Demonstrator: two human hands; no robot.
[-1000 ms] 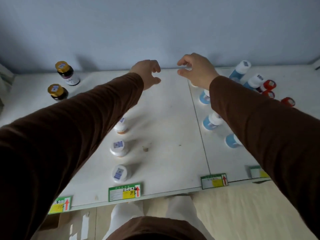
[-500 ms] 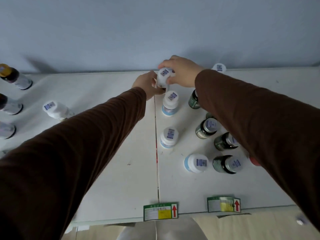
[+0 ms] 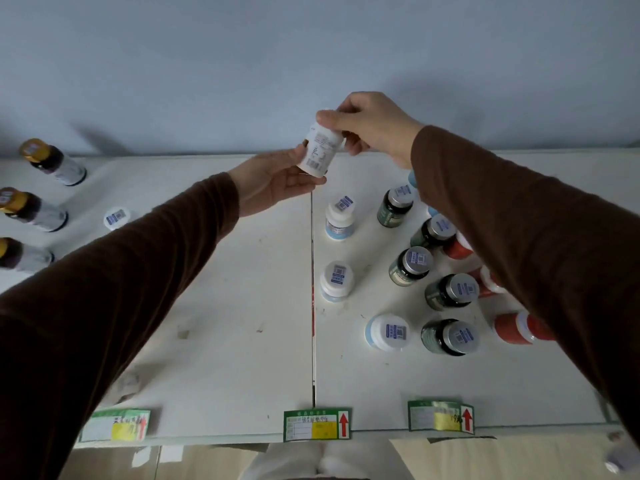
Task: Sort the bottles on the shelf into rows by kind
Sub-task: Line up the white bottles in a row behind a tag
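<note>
- Head view: we see the right hand (image 3: 375, 128) pinching the cap end of a white bottle (image 3: 319, 151), lifted above the shelf (image 3: 242, 306) near the back wall.
- The left hand (image 3: 273, 183) cups the bottle's base, fingers closed against it (label facing us).
- Dark green bottles (image 3: 412, 266) stand right of the seam, beside white-capped ones.

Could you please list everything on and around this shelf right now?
White bottle: one, held tilted above the shelf by both hands.
White bottles with blue labels: three, right of the seam.
Dark green bottles: five, right side.
Red bottles: several, far right, partly hidden.
Gold-capped dark bottles: three, far left.
White cap: one, left.
Price tags: three, front edge.
Left hand, right hand: brown sleeves.
</note>
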